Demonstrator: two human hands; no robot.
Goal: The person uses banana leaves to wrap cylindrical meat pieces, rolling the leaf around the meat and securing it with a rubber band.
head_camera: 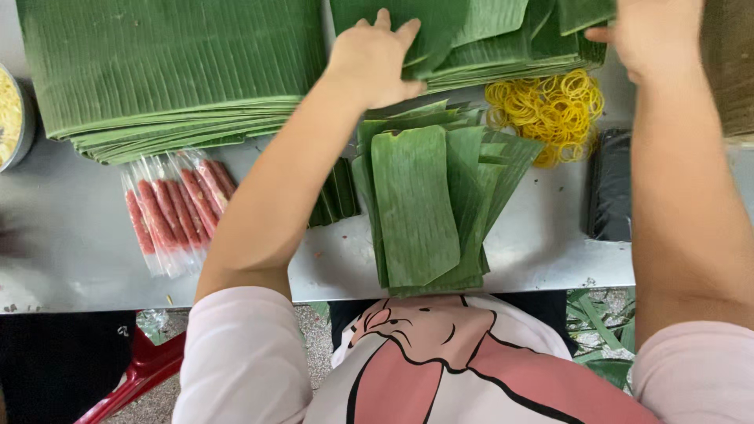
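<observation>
My left hand (375, 56) lies palm-down with fingers spread on a stack of cut banana leaves (471, 39) at the table's far side. My right hand (656, 31) reaches to the same stack's right end, its fingers pinching a leaf edge at the top of the view. Closer to me, a fanned pile of narrow banana leaf strips (424, 204) rests on the grey table (71, 228), between my two arms.
A large stack of wide banana leaves (165, 71) fills the back left. Wrapped red sausages (173, 212) lie beside it. Yellow rubber bands (550, 106) are heaped at right, next to a black tray (611, 184). A bowl's rim (14, 118) shows at far left.
</observation>
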